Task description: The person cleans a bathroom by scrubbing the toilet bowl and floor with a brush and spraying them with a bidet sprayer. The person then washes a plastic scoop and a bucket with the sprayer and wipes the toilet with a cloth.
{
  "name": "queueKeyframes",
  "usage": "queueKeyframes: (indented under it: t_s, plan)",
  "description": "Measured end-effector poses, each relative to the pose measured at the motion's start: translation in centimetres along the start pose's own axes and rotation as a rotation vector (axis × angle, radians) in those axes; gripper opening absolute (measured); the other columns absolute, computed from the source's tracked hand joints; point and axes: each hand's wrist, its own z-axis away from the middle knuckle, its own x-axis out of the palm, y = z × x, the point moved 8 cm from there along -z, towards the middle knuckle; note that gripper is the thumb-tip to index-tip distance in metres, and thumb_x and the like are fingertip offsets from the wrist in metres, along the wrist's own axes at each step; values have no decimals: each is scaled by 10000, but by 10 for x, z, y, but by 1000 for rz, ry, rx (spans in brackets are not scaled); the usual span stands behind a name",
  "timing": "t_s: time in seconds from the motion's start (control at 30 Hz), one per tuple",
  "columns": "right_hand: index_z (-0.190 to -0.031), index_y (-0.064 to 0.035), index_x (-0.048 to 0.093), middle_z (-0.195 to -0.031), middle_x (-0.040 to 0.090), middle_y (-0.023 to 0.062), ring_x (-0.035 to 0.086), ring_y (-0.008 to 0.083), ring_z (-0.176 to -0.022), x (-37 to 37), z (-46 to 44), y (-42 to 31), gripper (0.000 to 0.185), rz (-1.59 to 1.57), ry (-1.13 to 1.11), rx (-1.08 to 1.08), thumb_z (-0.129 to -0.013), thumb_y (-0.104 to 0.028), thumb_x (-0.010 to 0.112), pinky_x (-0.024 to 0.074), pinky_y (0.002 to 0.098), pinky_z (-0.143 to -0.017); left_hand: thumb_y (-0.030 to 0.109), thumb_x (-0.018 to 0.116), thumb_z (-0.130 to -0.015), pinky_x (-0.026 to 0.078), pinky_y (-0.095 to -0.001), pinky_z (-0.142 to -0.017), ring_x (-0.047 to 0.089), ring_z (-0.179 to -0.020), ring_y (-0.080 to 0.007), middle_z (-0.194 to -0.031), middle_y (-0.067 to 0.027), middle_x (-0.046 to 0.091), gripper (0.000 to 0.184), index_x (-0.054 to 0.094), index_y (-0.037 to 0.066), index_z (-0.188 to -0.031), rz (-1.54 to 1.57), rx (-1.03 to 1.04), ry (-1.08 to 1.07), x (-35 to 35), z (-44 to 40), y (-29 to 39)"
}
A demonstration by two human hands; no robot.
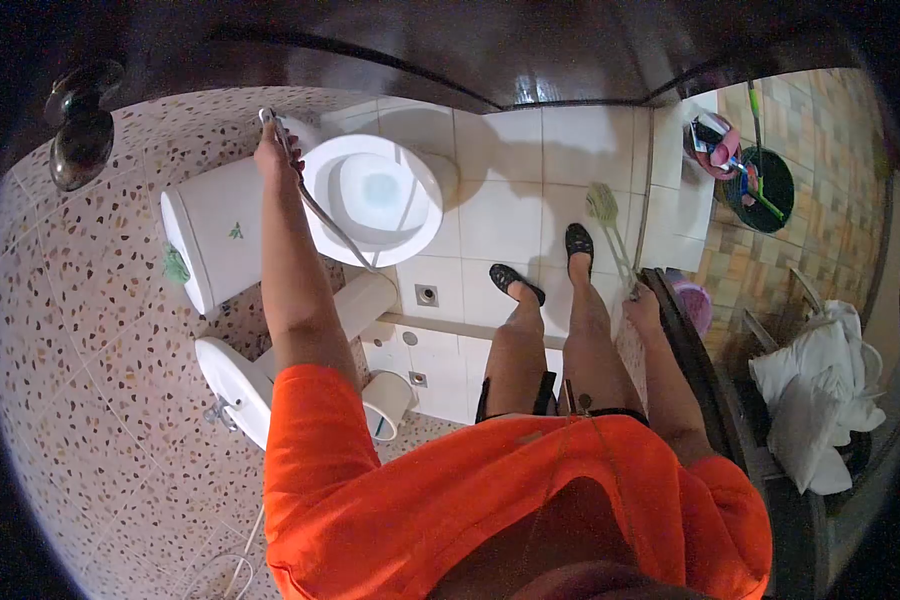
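Note:
My left hand (276, 152) is closed around a bidet sprayer (266, 116), held out above the toilet's left side. Its metal hose (332, 224) hangs down across the rim of the white toilet bowl (425, 205). Bluish water shows at the bottom of the bowl. Down by my right leg, my right hand (644, 308) grips the handle of a pale yellow-green toilet brush (602, 204). The brush head points away from me, over the floor tiles, apart from the toilet.
A white cistern (225, 232) stands left of the bowl, with a washbasin (232, 385) nearer me. A floor drain (427, 295) and a white bin (388, 400) are close by. Beyond the doorway are a green bucket (775, 190), a pink basin (692, 303) and white cloth (820, 390).

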Motion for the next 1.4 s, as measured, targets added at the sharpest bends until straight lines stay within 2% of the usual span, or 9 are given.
queueKeyframes:
  t_s: [0.1, 0.23, 0.3, 0.7, 0.97, 1.13, 1.23, 1.3, 1.4]
  plan:
    - [-1258, -4, 333, -870, 566, 211, 572, 322, -819, 13, 1, 7, 703, 185, -193, 173, -603, -72, 580, 465, 363, -689, 435, 521, -775, 338, -322, -377, 475, -457, -179, -617, -80, 544, 405, 568, 33, -761, 87, 67, -67, -1, -18, 10]
    - [-1283, 0, 294, -934, 577, 213, 577, 303, -881, 7, 11, -3, 724, 73, -184, 149, -614, -53, 564, 462, 366, -718, 425, 514, -773, 348, -315, -400, 471, -448, -175, -568, -79, 520, 417, 565, 12, -744, 34, 138, -76, -7, -23, 26]
    - [-1040, 0, 554, -657, 591, 170, 603, 238, -564, -4, 10, -13, 466, 139, -7, -5, -590, -116, 597, 467, 332, -546, 451, 517, -768, 344, -311, -402, 465, -440, -175, -533, -73, 502, 449, 563, 10, -697, -64, 70, -50, -12, -22, 28]
    - [-1074, 47, 526, -705, 602, 179, 597, 206, -568, 1, 4, -3, 507, 145, -26, 6, -582, -62, 582, 459, 315, -537, 450, 509, -783, 357, -309, -396, 466, -454, -174, -652, -70, 555, 405, 562, 55, -852, 108, 46, -195, -5, -31, 33]
    - [-1058, 34, 542, -691, 595, 144, 578, 173, -529, -7, 16, -28, 482, 17, -62, 89, -591, -77, 588, 450, 303, -488, 459, 412, -833, 343, -300, -381, 445, -435, -148, -570, -22, 516, 426, 577, 67, -814, 31, -311, -655, 37, 6, -6]
    - [-1037, 30, 552, -698, 594, 130, 573, 172, -524, 6, -1, 14, 456, 158, -15, -79, -595, -69, 604, 451, 289, -474, 440, 440, -824, 320, -290, -379, 437, -434, -135, -606, -23, 527, 393, 569, 71, -779, 69, -235, -623, 48, 19, -14]
    - [-1017, 26, 563, -681, 581, 103, 535, 156, -472, -4, -1, 22, 408, 175, 106, -247, -618, -54, 602, 422, 274, -417, 438, 567, -739, 311, -289, -394, 439, -435, -129, -664, -39, 554, 393, 582, 52, -806, -272, 124, -131, 23, 16, 14]
    - [-947, 24, 581, -617, 544, 66, 476, 131, -423, -5, 12, 32, 310, -270, 12, 246, -643, -39, 591, 378, 263, -362, 452, 565, -737, 311, -286, -396, 443, -443, -130, -679, -38, 557, 410, 584, 50, -814, -324, 102, -111, 24, 14, 8]
    - [-849, 17, 587, -553, 492, 30, 427, 109, -395, -3, 16, 36, 206, -451, 70, 451, -648, -28, 574, 334, 258, -332, 477, 521, -768, 322, -280, -396, 451, -465, -124, -691, -33, 553, 425, 587, 62, -835, -332, -3, -152, 27, 5, -7]
